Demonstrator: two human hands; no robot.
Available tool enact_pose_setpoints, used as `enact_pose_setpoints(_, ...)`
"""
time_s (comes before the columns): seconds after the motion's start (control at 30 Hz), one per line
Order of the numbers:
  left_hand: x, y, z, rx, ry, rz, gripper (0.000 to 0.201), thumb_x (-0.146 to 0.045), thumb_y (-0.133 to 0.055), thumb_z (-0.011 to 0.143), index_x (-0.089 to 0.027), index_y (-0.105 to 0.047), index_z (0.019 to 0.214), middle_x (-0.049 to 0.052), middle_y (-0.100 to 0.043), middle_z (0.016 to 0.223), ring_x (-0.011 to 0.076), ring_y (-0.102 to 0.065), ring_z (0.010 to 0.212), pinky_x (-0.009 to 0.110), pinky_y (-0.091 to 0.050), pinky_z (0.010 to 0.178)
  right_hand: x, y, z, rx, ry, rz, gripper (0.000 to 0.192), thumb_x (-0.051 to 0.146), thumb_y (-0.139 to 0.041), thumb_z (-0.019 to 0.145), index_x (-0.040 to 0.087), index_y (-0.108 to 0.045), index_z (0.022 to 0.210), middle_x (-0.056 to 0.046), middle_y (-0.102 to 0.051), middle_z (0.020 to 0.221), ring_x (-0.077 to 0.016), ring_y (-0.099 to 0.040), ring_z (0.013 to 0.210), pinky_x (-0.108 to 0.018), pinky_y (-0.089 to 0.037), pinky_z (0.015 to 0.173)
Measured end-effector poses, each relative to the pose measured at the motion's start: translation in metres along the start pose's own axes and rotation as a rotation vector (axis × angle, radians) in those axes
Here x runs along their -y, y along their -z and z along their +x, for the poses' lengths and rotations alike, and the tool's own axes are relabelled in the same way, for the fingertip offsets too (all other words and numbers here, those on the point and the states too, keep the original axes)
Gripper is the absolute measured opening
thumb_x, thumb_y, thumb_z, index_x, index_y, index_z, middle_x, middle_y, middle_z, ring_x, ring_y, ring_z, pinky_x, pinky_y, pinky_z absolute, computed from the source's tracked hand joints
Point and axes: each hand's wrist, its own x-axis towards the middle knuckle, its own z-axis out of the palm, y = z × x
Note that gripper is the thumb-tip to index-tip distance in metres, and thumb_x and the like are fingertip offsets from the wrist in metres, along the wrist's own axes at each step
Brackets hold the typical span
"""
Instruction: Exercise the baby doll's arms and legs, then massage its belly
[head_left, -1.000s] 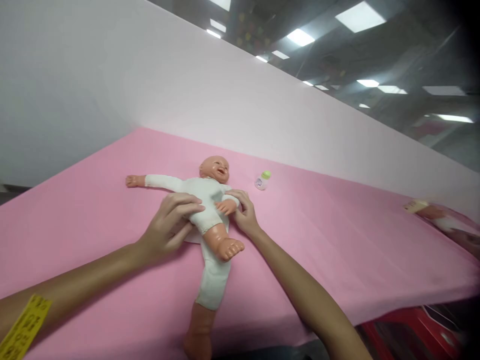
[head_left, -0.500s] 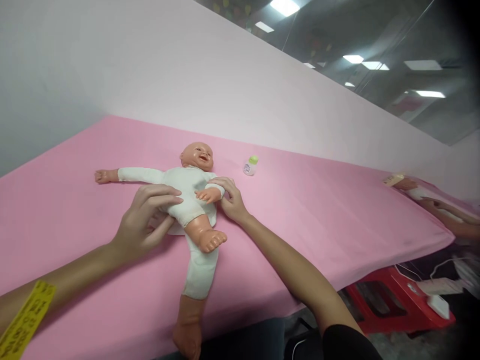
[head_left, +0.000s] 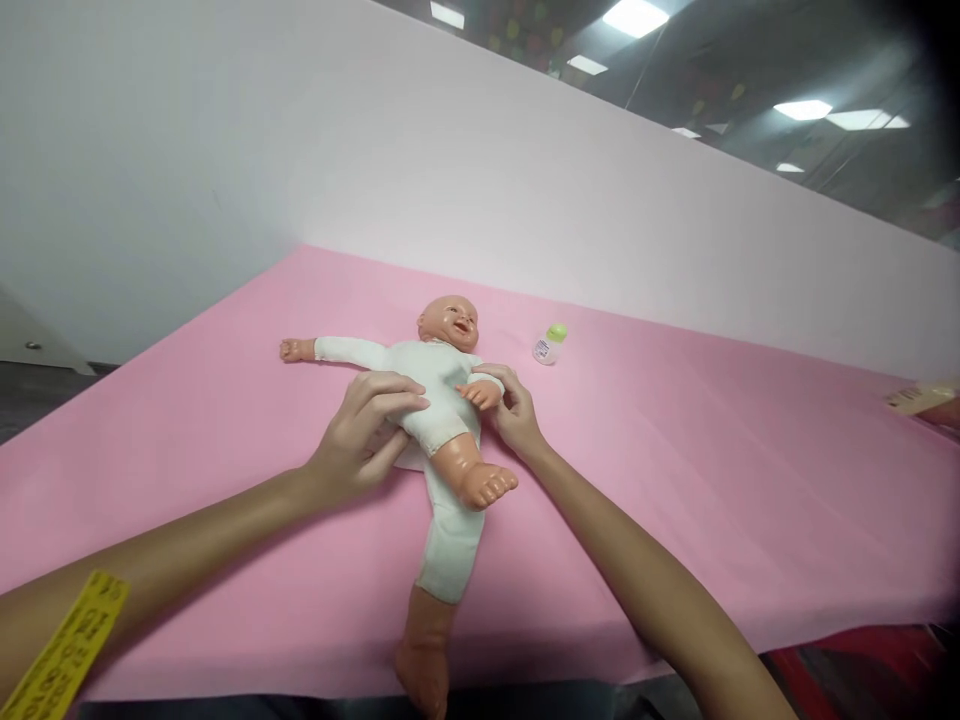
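The baby doll [head_left: 435, 400] lay on its back in a white bodysuit, head toward the white wall [head_left: 480, 190], face up and laughing. One arm stretched out sideways, parallel to the wall; one bare leg was bent up, the other pointed away from it.

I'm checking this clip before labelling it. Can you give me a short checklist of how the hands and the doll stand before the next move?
1. Doll lies face up on the pink table: ok.
2. Left hand rests on the doll's hip: ok.
3. Right hand touches the doll's side, by its bent arm: ok.
4. Either grip closed firmly on the doll: cannot tell.
5. White pad under the hips lies flat: cannot tell, mostly hidden.
6. Small bottle stands apart from the doll and both hands: ok.
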Motion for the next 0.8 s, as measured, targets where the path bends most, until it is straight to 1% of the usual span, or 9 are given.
enact_pose_setpoints(0.13, -0.001, -0.001, -0.002, 0.012, -0.021, -0.011, 0.035, -0.006, -0.054, 0.089, -0.024, -0.058, 0.119, 0.009, -0.064, 0.116, 0.0269, -0.06, 0.113, 0.048, -0.051, 0.097, -0.005, -0.004, -0.001, -0.044, -0.034, 0.093, 0.025, 0.04, -0.052, 0.102, 0.027, -0.065, 0.119, -0.009, -0.069, 0.125, -0.029, -0.063, 0.122, -0.049, -0.05, 0.108)
enact_pose_setpoints(0.27, 0.0, -0.002, -0.004, 0.019, -0.007, -0.02, 0.039, -0.006, -0.052, 0.093, -0.023, -0.057, 0.127, 0.011, -0.063, 0.12, 0.0271, -0.059, 0.115, 0.048, -0.05, 0.098, 0.001, -0.001, -0.003, 0.021, 0.009, -0.031, 0.025, 0.035, -0.056, 0.099, 0.028, -0.069, 0.119, -0.007, -0.07, 0.124, -0.0289, -0.06, 0.123, -0.051, -0.046, 0.111)
enact_pose_setpoints(0.33, 0.001, -0.002, -0.004, 0.011, 0.008, -0.017, 0.039, -0.008, -0.052, 0.094, -0.023, -0.057, 0.129, 0.011, -0.063, 0.121, 0.0271, -0.059, 0.116, 0.048, -0.05, 0.098, 0.004, 0.001, -0.004, 0.032, 0.002, -0.068, 0.027, 0.032, -0.057, 0.097, 0.028, -0.069, 0.121, -0.007, -0.069, 0.125, -0.0287, -0.059, 0.124, -0.051, -0.045, 0.111)
enact_pose_setpoints(0.47, -0.001, -0.002, -0.004, 0.006, 0.003, -0.02, 0.033, -0.01, -0.053, 0.092, -0.023, -0.058, 0.121, 0.01, -0.065, 0.119, 0.0272, -0.06, 0.114, 0.048, -0.05, 0.097, -0.002, 0.0, -0.005, -0.026, -0.076, 0.023, 0.03, 0.041, -0.055, 0.1, 0.026, -0.065, 0.124, -0.01, -0.068, 0.128, -0.0285, -0.061, 0.124, -0.05, -0.048, 0.109)
enact_pose_setpoints(0.57, -0.001, -0.003, -0.004, 0.016, -0.017, -0.022, 0.03, -0.011, -0.054, 0.091, -0.024, -0.058, 0.118, 0.01, -0.066, 0.118, 0.027, -0.06, 0.113, 0.048, -0.05, 0.097, -0.007, -0.002, -0.006, -0.063, -0.063, 0.109, 0.033, 0.046, -0.052, 0.102, 0.024, -0.063, 0.124, -0.012, -0.067, 0.128, -0.029, -0.062, 0.124, -0.049, -0.051, 0.107)
enact_pose_setpoints(0.63, -0.001, -0.004, -0.005, 0.015, -0.013, -0.019, 0.031, -0.012, -0.053, 0.092, -0.024, -0.057, 0.12, 0.01, -0.065, 0.119, 0.027, -0.06, 0.113, 0.048, -0.049, 0.097, -0.006, -0.001, -0.006, -0.049, -0.037, 0.081, 0.032, 0.046, -0.053, 0.102, 0.024, -0.064, 0.123, -0.012, -0.067, 0.127, -0.0296, -0.062, 0.124, -0.05, -0.05, 0.108)
enact_pose_setpoints(0.73, 0.0, -0.005, -0.005, 0.0, 0.009, -0.018, 0.034, -0.011, -0.053, 0.093, -0.024, -0.057, 0.124, 0.01, -0.065, 0.12, 0.0272, -0.06, 0.115, 0.048, -0.048, 0.098, -0.001, 0.002, -0.007, 0.002, 0.002, -0.043, 0.03, 0.044, -0.059, 0.098, 0.027, -0.067, 0.122, -0.009, -0.068, 0.125, -0.0304, -0.06, 0.124, -0.052, -0.046, 0.111)
enact_pose_setpoints(0.8, 0.0, -0.005, -0.004, -0.002, 0.014, -0.019, 0.035, -0.011, -0.052, 0.093, -0.024, -0.057, 0.125, 0.01, -0.064, 0.12, 0.0271, -0.06, 0.115, 0.049, -0.048, 0.1, 0.002, 0.003, -0.007, 0.012, 0.006, -0.062, 0.031, 0.044, -0.061, 0.098, 0.027, -0.067, 0.122, -0.009, -0.067, 0.125, -0.0307, -0.059, 0.125, -0.053, -0.045, 0.112)
